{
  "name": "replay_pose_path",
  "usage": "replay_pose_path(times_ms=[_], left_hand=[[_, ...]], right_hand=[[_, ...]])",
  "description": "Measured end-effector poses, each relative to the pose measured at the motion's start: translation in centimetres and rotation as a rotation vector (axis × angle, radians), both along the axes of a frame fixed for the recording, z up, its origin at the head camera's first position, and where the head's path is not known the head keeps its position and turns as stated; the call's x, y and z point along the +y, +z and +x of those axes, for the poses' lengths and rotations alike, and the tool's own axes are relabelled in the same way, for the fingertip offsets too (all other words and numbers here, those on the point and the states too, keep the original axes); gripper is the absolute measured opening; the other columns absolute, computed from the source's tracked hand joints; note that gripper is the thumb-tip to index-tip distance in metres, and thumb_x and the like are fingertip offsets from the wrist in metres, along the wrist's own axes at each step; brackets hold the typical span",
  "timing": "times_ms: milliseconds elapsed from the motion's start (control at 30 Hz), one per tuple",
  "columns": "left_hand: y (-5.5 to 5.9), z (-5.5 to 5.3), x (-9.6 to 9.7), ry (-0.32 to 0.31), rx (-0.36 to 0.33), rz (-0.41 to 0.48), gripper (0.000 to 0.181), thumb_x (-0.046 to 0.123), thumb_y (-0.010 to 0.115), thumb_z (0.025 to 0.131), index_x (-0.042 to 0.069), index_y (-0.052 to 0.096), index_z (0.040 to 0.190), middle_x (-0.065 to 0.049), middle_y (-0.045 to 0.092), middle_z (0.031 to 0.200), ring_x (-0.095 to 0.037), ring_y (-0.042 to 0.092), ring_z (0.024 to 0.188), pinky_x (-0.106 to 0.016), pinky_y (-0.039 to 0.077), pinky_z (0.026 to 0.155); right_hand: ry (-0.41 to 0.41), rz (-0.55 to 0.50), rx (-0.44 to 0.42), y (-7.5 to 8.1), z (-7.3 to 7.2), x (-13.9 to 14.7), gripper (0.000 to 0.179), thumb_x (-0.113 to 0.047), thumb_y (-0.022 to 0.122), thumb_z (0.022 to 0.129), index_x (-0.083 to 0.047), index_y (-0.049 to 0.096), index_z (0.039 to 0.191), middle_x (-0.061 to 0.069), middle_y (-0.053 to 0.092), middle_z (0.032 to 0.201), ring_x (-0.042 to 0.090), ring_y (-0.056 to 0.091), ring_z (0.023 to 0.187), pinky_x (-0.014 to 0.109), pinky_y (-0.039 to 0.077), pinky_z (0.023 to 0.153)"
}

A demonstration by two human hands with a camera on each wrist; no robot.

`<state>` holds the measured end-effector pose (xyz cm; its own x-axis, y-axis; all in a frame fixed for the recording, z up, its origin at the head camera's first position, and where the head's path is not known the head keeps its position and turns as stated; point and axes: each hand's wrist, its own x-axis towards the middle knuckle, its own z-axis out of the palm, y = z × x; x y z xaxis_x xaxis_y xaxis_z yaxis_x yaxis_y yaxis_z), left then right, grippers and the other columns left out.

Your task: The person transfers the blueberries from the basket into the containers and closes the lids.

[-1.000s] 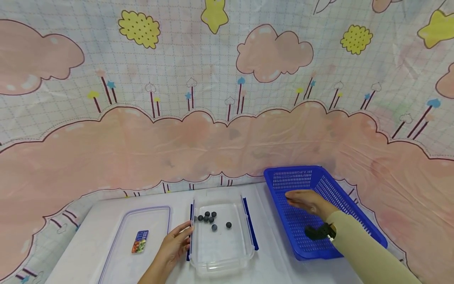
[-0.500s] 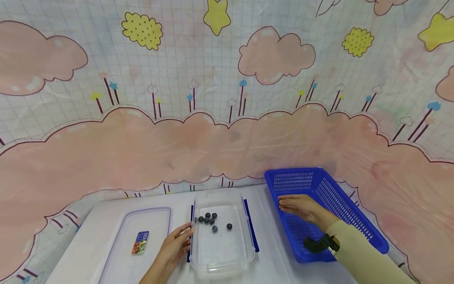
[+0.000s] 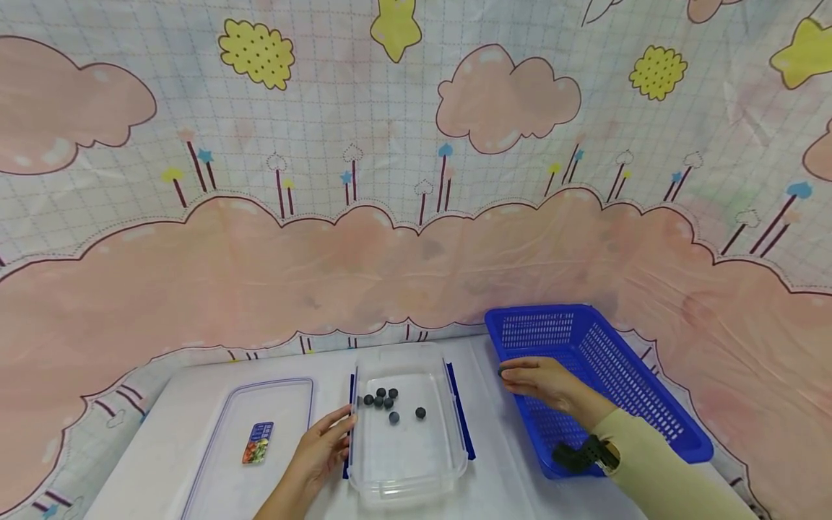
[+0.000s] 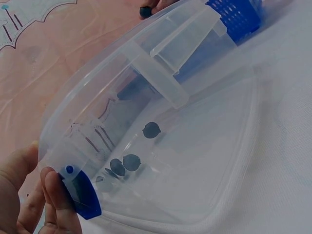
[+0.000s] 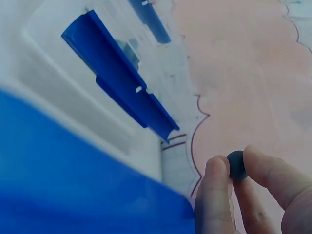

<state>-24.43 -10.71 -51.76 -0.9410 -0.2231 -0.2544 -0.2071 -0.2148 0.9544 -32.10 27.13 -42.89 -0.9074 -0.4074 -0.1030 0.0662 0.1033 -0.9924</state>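
My right hand [image 3: 549, 386] is over the left rim of the blue basket [image 3: 601, 361]. Between thumb and fingertips it pinches one small, dark, round blueberry [image 5: 237, 165]. On the table stands a clear plastic food container [image 3: 408, 469] with blue side clips, one of them a blue clip [image 5: 117, 73] folded down. Several blueberries [image 3: 379, 401] sit clustered toward its back left, and a single blueberry [image 3: 420, 413] lies apart to the right. At the container's left side, my left hand [image 3: 318, 448] grips the wall, its fingers beside a blue clip [image 4: 80, 192].
Left of the container, a clear lid [image 3: 221, 462] with a colourful label [image 3: 257, 443] lies flat on the white table [image 3: 146, 440]. A patterned cloth [image 3: 390, 282] rises behind the table and along its sides. The basket's left rim stands between the right hand and the table.
My right hand has moved left from above the basket to its left rim, and the blueberry at its fingertips has come into view. The left hand stays on the container.
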Motion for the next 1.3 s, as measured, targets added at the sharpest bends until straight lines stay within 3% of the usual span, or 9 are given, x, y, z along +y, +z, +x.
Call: replay_pose_path(times_ms=[400, 1300], left_hand=[[-0.2, 0.1, -0.2, -0.005, 0.002, 0.013, 0.05, 0.018, 0.072, 0.091, 0.001, 0.056, 0.136, 0.002, 0.063, 0.078, -0.006, 0.055, 0.063, -0.017, 0.05, 0.055], [0.3, 0.6, -0.2, -0.013, -0.001, 0.001, 0.05, 0.017, 0.072, 0.089, 0.001, 0.057, 0.135, 0.003, 0.062, 0.077, -0.006, 0.055, 0.064, -0.017, 0.049, 0.055]], right_hand=[[0.019, -0.062, -0.069, 0.0, 0.3, -2.6, 0.049, -0.002, 0.058, 0.097, 0.023, 0.04, 0.135, 0.004, 0.07, 0.095, 0.01, 0.069, 0.088, 0.026, 0.057, 0.085], [-0.071, -0.13, -0.151, -1.4, -0.5, -9.5, 0.038, 0.004, 0.058, 0.095, 0.021, 0.049, 0.129, 0.006, 0.07, 0.09, 0.013, 0.068, 0.084, 0.028, 0.058, 0.084]])
